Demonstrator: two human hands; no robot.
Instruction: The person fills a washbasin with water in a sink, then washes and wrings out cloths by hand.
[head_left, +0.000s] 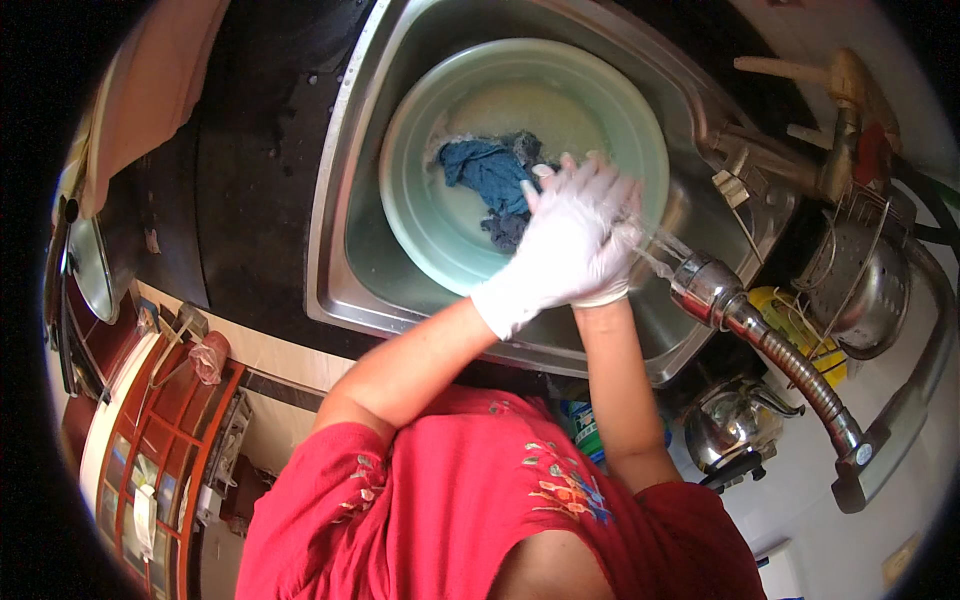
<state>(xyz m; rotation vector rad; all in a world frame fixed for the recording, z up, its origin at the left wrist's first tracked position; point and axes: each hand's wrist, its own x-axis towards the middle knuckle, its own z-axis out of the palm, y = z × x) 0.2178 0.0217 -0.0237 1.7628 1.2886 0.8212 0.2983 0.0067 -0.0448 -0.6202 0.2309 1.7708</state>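
My left hand (559, 236), in a thin white glove, lies over my right hand (616, 259), which is gloved too. They press against each other above the right side of a pale green plastic basin (412, 232). Water streams onto the gloves from the head of a flexible chrome faucet (709, 289). No object shows between the hands; much of the right one is hidden, and the fingertips are blurred. Wet blue cloth (484, 172) rests in cloudy water inside the basin, with a darker cloth piece (504, 231) beside it.
The basin stands in a stainless steel sink (330, 281) set in a black countertop (259, 210). To the right are a metal colander (862, 292), a yellow container (784, 319) and a steel kettle (724, 424). A red-framed cabinet (169, 427) is at lower left.
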